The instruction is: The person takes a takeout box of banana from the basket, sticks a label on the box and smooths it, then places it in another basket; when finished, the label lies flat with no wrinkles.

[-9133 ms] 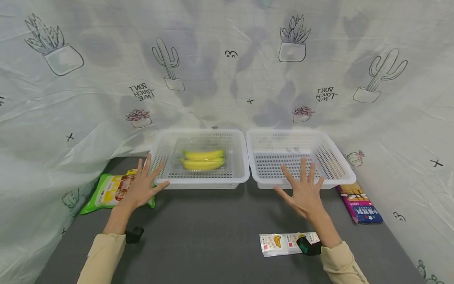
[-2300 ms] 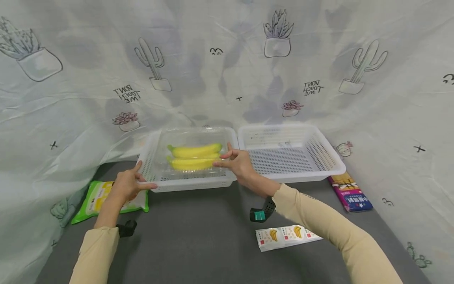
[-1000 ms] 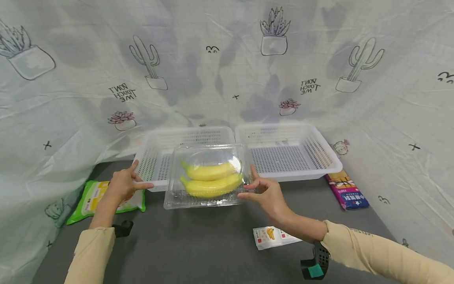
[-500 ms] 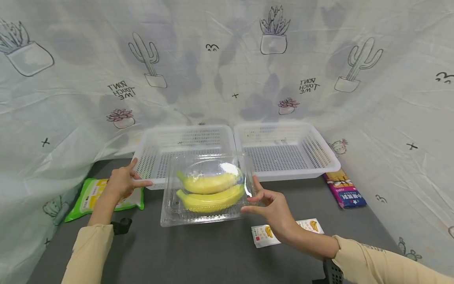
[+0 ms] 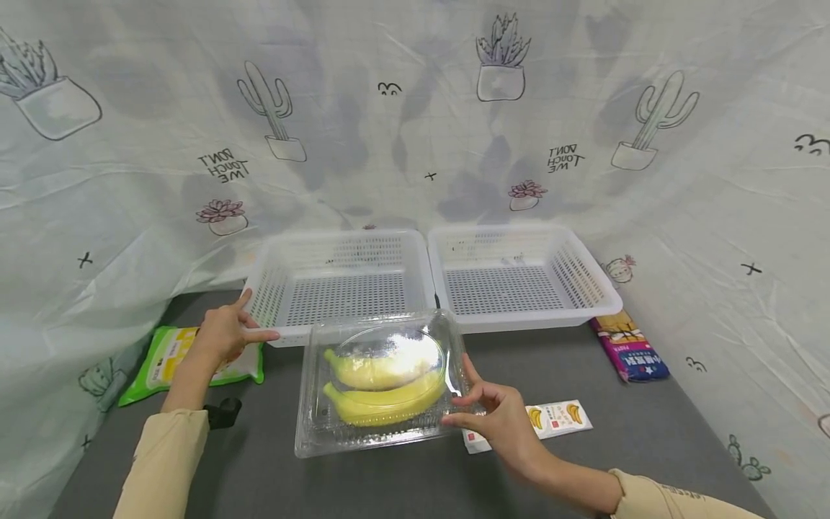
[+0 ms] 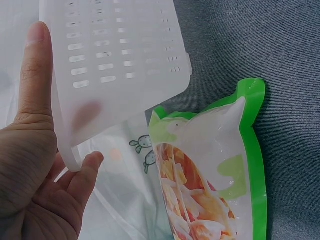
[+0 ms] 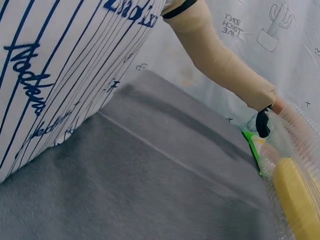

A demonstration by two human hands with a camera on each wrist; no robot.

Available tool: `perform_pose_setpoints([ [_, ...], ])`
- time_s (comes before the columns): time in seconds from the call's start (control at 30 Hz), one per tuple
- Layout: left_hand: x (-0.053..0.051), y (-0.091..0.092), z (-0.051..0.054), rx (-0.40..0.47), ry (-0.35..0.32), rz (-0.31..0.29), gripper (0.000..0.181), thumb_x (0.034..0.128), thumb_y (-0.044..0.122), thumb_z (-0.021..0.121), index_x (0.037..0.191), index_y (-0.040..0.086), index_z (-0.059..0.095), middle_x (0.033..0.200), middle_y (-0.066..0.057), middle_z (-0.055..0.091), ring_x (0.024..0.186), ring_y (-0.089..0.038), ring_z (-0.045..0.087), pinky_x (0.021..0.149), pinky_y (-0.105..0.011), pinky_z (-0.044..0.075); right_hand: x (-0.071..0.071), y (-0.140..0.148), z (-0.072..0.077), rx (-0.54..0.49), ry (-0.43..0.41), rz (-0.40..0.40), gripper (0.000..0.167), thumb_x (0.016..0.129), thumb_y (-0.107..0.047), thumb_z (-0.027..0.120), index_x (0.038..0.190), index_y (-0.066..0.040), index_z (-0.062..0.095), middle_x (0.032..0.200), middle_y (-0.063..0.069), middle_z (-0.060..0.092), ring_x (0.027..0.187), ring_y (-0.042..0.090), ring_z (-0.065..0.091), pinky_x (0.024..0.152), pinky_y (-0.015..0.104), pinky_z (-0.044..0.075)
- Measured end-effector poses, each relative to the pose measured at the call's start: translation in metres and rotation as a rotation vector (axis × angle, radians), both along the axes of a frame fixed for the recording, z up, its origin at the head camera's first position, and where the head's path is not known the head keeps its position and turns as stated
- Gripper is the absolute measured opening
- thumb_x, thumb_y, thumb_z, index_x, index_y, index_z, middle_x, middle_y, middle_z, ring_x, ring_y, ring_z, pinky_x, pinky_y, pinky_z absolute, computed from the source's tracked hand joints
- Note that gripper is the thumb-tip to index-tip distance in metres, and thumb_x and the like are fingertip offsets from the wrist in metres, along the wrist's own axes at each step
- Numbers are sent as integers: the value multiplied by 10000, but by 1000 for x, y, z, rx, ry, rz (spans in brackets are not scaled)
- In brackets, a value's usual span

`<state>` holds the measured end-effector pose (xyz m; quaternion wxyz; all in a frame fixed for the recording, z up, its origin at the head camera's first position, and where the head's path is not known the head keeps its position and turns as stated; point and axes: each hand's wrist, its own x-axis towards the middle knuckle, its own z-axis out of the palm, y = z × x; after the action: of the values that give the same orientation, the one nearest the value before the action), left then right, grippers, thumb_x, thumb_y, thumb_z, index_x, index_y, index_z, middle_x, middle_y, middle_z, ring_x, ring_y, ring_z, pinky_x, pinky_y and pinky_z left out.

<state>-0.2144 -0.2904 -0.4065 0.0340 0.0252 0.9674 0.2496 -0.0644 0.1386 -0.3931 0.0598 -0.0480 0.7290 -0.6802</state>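
Note:
At the front left corner of the left white basket (image 5: 346,295), my left hand (image 5: 222,333) grips the rim. Close up in the left wrist view, the thumb and fingers of the left hand (image 6: 37,165) lie on either side of the basket's (image 6: 117,55) edge. My right hand (image 5: 504,417) pinches the right edge of a clear plastic clamshell box (image 5: 369,441), holding it tilted in front of that basket. Two bananas (image 5: 389,400) lie inside the box. One banana (image 7: 295,200) shows at the right edge of the right wrist view, where the right hand is out of sight.
A second white basket (image 5: 512,288) adjoins the first on the right. A green-edged food bag (image 5: 165,364) lies by my left forearm. Banana-printed labels (image 5: 560,417) lie partly behind the box and right hand; a purple pasta pack (image 5: 632,349) is at far right. Patterned cloth (image 5: 415,144) hangs behind.
My right hand took hold of the banana box, lifted it out of the left basket and brought it towards me. My left hand took the basket's corner and stays there.

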Motion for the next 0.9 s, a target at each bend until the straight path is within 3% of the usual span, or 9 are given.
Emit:
perform_pose_setpoints([
  [0.13,2,0,1,2,-2,5,1171,701,502,801,1509,-40,150,708,-95,618,397,-135,387,413,-304,353,4,-4,-19,-11,-23,11,251,728,-44,807,837,103,636,1491,144,319,1362,357,302,1011,326,404],
  [0.33,3,0,1,10,5,8,1113,723,451,810,1499,-56,193,674,-91,608,401,-139,400,414,-307,356,9,-12,-45,-31,-45,-19,265,721,-35,806,835,118,623,1484,159,323,1361,377,285,1052,468,331],
  [0.47,4,-2,1,-5,0,0,1133,727,472,801,1500,-61,167,676,-61,614,403,-142,406,418,-308,363,8,-17,-57,-71,-66,-44,289,711,-21,810,843,140,609,1488,159,319,1368,371,272,1024,427,385],
  [0.57,2,-4,3,-29,-15,-9,1054,733,503,785,1468,-69,291,679,-101,616,407,-145,403,434,-311,372,6,-20,-63,-107,-82,-55,300,702,-10,815,844,150,604,1485,161,326,1371,362,271,982,346,435],
  [0.67,0,-4,5,-68,-31,-36,966,736,557,757,1386,-81,434,871,-170,677,452,-171,423,533,-348,424,4,-23,-67,-109,-86,-68,304,691,-12,822,842,145,609,1478,161,338,1368,364,279,974,317,439],
  [0.8,-2,-4,10,-100,-48,-80,1057,748,592,725,1449,-86,316,1048,-166,688,531,-199,473,746,-470,465,-1,-27,-69,-78,-72,-79,300,695,-25,824,847,133,620,1481,160,334,1362,390,280,984,355,433],
  [0.83,-3,-3,10,-100,-48,-88,1109,753,590,721,1478,-86,221,952,-142,706,538,-201,482,772,-501,457,-2,-28,-70,-76,-70,-80,301,695,-28,825,848,132,621,1482,159,333,1361,391,281,978,359,438],
  [0.9,-3,-3,11,-97,-49,-96,1125,765,563,726,1485,-87,156,963,-128,713,536,-191,495,800,-530,450,-4,-31,-70,-83,-68,-74,293,703,-18,819,854,139,622,1487,162,325,1365,391,270,968,363,449],
])
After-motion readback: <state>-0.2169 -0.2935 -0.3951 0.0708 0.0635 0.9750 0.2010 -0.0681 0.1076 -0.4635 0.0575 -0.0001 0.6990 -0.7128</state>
